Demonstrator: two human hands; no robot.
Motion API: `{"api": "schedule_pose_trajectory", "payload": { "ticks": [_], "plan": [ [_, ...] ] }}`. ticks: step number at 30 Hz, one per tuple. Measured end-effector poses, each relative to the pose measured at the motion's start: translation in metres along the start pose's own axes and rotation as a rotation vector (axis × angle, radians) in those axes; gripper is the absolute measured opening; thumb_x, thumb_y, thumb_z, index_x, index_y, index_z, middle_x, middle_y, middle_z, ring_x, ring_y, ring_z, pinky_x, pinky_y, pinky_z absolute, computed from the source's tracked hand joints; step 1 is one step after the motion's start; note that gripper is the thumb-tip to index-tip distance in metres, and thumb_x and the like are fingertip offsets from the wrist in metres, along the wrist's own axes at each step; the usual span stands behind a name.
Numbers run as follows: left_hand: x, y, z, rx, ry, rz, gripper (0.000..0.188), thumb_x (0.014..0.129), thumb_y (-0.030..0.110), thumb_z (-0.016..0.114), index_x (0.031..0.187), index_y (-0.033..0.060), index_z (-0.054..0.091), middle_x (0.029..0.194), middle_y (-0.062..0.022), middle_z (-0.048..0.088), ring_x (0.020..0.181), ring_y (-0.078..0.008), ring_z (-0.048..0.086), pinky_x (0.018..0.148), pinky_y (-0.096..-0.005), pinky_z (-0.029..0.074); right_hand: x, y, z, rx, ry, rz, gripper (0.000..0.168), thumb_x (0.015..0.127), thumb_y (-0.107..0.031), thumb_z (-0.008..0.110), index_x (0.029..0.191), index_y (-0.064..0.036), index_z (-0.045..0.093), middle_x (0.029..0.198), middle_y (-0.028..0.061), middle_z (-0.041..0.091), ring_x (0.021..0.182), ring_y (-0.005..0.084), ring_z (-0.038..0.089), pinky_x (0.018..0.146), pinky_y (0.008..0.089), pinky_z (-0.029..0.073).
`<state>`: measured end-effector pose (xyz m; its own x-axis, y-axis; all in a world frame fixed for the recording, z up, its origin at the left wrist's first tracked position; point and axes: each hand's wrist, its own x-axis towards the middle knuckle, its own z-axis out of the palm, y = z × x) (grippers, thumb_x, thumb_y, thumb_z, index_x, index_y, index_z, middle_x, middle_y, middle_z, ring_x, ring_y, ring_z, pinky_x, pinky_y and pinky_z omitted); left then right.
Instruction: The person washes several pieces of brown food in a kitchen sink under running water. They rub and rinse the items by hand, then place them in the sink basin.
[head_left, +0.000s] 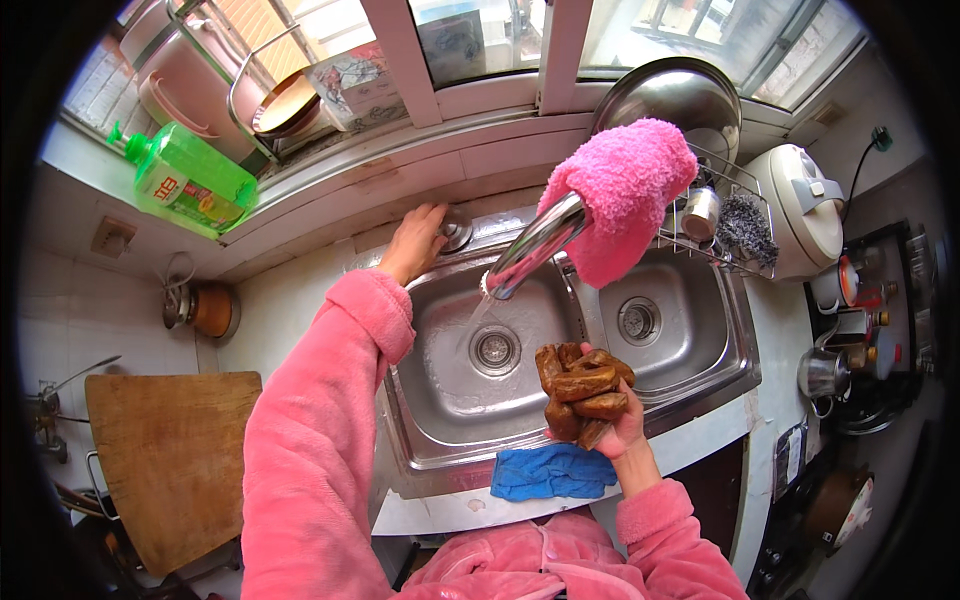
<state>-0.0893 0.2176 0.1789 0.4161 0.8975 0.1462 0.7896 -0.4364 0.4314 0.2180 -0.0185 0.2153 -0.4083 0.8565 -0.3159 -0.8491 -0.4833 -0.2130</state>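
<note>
My right hand (630, 431) holds a bunch of brown, glossy, elongated food pieces (589, 384) over the front edge of the steel double sink (450, 412). They look like root vegetables, but I cannot tell the kind. My left hand (414, 244) reaches to the ledge behind the sink. Its fingers are at a small round, clear or shiny object (455, 227); whether they grip it is hidden. A thin stream of water (476, 319) falls from the chrome faucet (536, 247) into the left basin. A pink fluffy cloth (622, 195) drapes over the faucet's neck.
A blue cloth (553, 472) lies on the front counter edge. Right of the sink stand a wire rack (739, 180) and a white rice cooker (799, 206). Green dish soap (195, 180) is on the windowsill; a wooden cutting board (176, 457) is at left.
</note>
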Motion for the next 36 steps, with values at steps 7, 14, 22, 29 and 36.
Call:
{"api": "schedule_pose_trajectory", "payload": {
  "ticks": [7,14,22,29,36],
  "plan": [
    [0.013,-0.013,0.032,0.052,0.011,0.025,0.038,0.071,0.006,0.065,0.107,0.0056,0.053,0.105,-0.0175,0.050,0.096,-0.0373,0.052,0.081,-0.0425,0.045,-0.003,0.008,-0.010,0.036,0.054,-0.025,0.068,0.084,-0.033,0.055,0.139,-0.011,0.024,0.136,0.0150,0.035,0.122,0.0326,0.041,0.101,0.0472,0.034],
    [0.011,-0.013,0.028,0.011,0.011,-0.171,0.024,0.070,0.010,0.058,0.092,0.0022,0.063,0.092,-0.0216,0.058,0.085,-0.0390,0.056,0.076,-0.0439,0.046,-0.003,0.011,-0.011,0.014,0.059,-0.036,0.069,0.083,-0.035,0.055,0.140,-0.012,0.024,0.137,0.0137,0.034,0.122,0.0328,0.041,0.100,0.0479,0.035],
    [-0.068,0.014,-0.009,-1.085,-0.223,-0.940,0.021,0.082,0.020,0.062,0.081,-0.0007,0.063,0.068,-0.0028,0.060,0.055,-0.0066,0.052,0.053,-0.0191,0.045,-0.004,0.008,-0.003,0.102,-0.051,0.068,0.069,0.084,-0.037,0.053,0.141,-0.017,0.020,0.138,0.0128,0.033,0.122,0.0347,0.039,0.092,0.0609,0.037],
    [-0.146,0.026,0.021,-1.793,-0.224,-1.231,0.016,0.089,0.017,0.052,0.090,0.0033,0.061,0.078,-0.0069,0.065,0.067,-0.0132,0.062,0.059,-0.0231,0.052,-0.006,0.008,-0.008,0.083,-0.054,0.076,0.068,0.084,-0.039,0.053,0.141,-0.021,0.020,0.137,0.0132,0.033,0.121,0.0365,0.040,0.083,0.0668,0.040],
    [-0.196,0.080,0.071,-1.737,-0.342,-1.498,0.017,0.086,0.017,0.057,0.086,-0.0008,0.058,0.079,-0.0086,0.061,0.069,-0.0184,0.061,0.065,-0.0282,0.054,-0.009,0.003,-0.014,0.057,-0.061,0.102,0.071,0.082,-0.040,0.054,0.141,-0.022,0.020,0.137,0.0135,0.034,0.119,0.0382,0.041,0.083,0.0688,0.038]
  ]
}}
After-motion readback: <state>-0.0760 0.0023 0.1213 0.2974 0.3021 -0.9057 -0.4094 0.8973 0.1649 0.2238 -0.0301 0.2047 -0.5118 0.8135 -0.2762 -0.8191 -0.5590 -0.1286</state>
